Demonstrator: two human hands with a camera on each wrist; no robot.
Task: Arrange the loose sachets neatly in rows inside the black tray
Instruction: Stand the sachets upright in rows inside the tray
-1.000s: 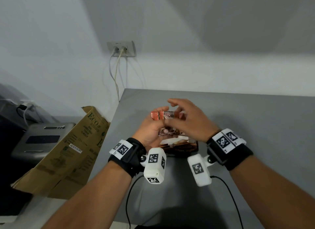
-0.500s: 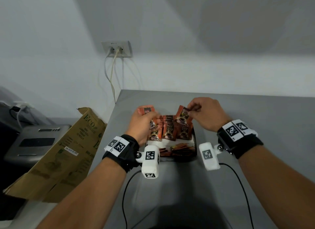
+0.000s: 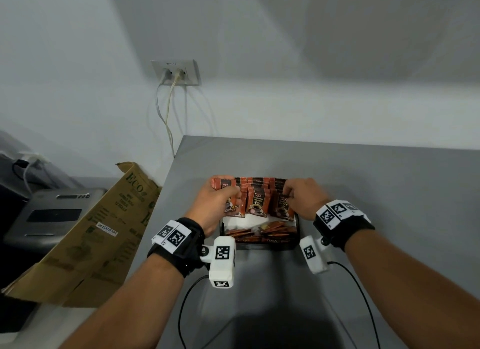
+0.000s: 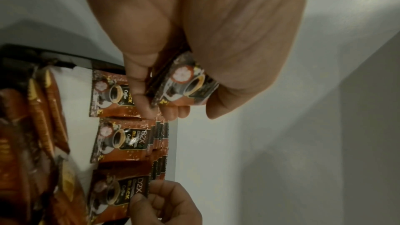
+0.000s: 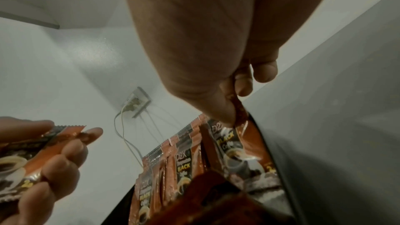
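Observation:
The black tray point(image 3: 297, 231) sits on the grey table, with brown coffee sachets point(image 3: 256, 203) standing upright in three rows at its back. Thin stick sachets point(image 3: 262, 235) lie loose in its front part. My left hand point(image 3: 232, 191) grips a small stack of sachets point(image 3: 222, 185) over the tray's left side; the stack point(image 4: 186, 86) shows between thumb and fingers. My right hand point(image 3: 287, 192) pinches the top edge of the front sachet point(image 3: 282, 205) in the right row, and that sachet point(image 5: 238, 109) stands in the tray.
A folded cardboard box point(image 3: 104, 218) leans beside the table's left edge, with a grey device point(image 3: 52, 213) behind it. A wall socket with cables point(image 3: 176, 73) is on the wall. Thin black wrist cables point(image 3: 181, 309) run over the near table.
The hands parted from a shared stack. My right hand carried one sachet down into the tray's right row. My left hand kept the stack and sank to the tray's left side.

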